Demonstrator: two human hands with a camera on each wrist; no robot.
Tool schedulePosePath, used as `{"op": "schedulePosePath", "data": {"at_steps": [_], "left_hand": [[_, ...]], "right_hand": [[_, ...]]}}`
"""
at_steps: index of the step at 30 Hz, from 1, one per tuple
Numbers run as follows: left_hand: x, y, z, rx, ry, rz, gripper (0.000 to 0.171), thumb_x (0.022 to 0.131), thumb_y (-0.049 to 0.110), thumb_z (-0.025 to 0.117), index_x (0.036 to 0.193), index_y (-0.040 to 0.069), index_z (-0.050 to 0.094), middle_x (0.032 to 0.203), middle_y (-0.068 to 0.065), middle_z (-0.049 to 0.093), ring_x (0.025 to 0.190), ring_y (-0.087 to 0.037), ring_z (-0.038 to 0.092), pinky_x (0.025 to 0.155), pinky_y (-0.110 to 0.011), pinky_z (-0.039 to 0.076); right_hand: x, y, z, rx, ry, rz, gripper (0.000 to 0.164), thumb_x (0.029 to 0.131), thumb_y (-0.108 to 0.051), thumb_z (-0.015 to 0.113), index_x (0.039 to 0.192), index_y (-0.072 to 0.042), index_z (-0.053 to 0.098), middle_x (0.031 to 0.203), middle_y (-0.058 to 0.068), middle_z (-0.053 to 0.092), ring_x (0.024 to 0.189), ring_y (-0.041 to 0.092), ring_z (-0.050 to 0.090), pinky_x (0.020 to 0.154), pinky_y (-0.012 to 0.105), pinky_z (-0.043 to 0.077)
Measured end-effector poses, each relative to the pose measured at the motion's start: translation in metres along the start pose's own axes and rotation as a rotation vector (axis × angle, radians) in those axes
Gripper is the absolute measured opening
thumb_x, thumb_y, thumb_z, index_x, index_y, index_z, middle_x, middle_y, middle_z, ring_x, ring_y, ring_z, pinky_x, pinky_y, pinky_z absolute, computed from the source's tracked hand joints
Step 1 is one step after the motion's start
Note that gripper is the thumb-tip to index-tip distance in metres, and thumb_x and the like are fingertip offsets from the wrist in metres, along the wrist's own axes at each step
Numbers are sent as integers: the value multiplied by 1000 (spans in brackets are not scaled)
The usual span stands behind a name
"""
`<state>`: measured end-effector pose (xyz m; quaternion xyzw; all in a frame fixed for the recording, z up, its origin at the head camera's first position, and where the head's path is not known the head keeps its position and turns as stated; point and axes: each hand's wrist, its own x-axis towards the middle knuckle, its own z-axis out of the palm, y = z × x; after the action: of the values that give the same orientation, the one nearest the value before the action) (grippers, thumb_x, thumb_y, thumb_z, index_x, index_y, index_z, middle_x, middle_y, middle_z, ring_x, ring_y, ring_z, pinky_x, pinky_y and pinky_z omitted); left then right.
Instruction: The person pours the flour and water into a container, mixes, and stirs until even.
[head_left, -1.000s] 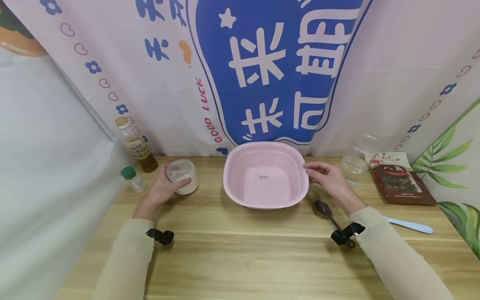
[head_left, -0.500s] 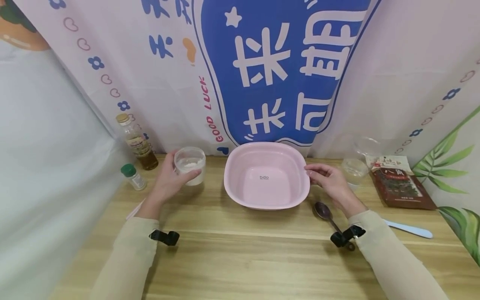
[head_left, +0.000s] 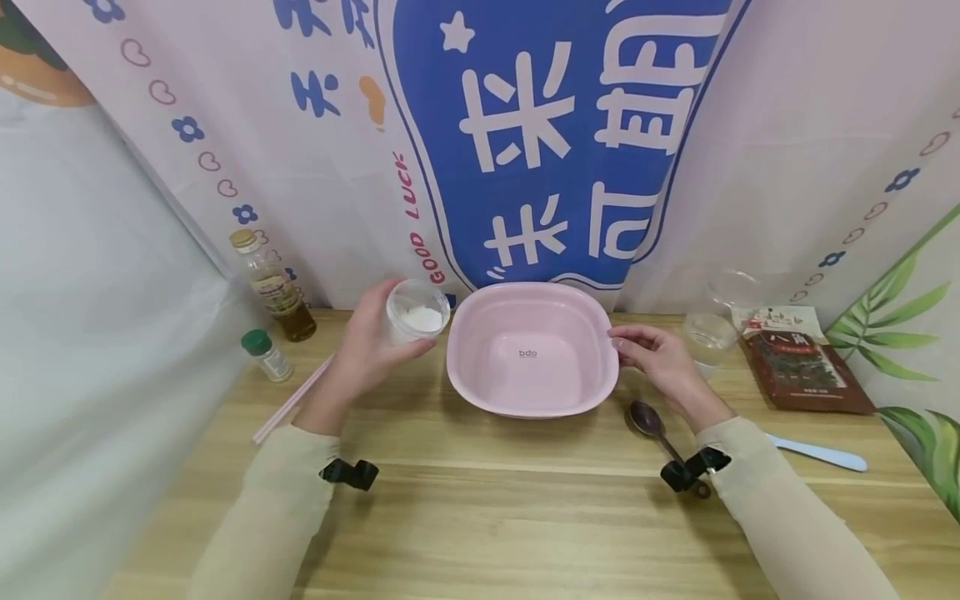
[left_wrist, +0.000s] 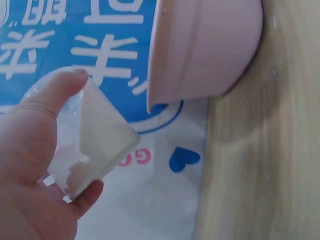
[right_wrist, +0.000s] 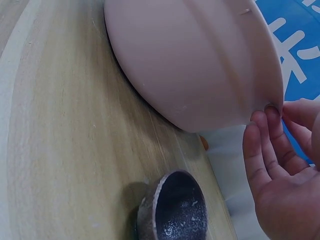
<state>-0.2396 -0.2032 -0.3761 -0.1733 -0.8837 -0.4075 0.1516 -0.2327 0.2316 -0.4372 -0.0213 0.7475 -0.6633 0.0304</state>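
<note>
My left hand grips a clear plastic jar with white powder inside, held off the table just left of the pink basin. In the left wrist view the jar is tilted, its powder slanting against the wall, with the thumb on one side and fingers around the other. The right hand pinches the basin's right rim between thumb and fingers; in the right wrist view those fingers meet at the rim. Only a small printed mark shows on the basin's floor.
Left of the basin stand an oil bottle, a green-capped shaker and pink chopsticks. To the right are a dark spoon, a clear container, a brown spice packet and a light blue utensil handle.
My left hand has lifted the jar and carried it right to the basin's left rim, tipping it. Chopsticks have come into sight behind the arm. The right hand keeps its hold on the rim.
</note>
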Motion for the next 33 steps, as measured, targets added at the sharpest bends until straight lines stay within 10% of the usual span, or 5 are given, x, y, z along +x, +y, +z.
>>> {"op": "schedulePosePath", "data": {"at_steps": [33], "left_hand": [[17, 55, 37, 483, -95, 276, 102, 73, 29, 103, 158, 12, 50, 155, -15, 54, 141, -40, 48, 121, -57, 48]], "right_hand": [[1, -1, -2, -14, -6, -8, 40, 108, -8, 64, 138, 18, 59, 98, -17, 75, 87, 2, 73, 84, 23, 66]]}}
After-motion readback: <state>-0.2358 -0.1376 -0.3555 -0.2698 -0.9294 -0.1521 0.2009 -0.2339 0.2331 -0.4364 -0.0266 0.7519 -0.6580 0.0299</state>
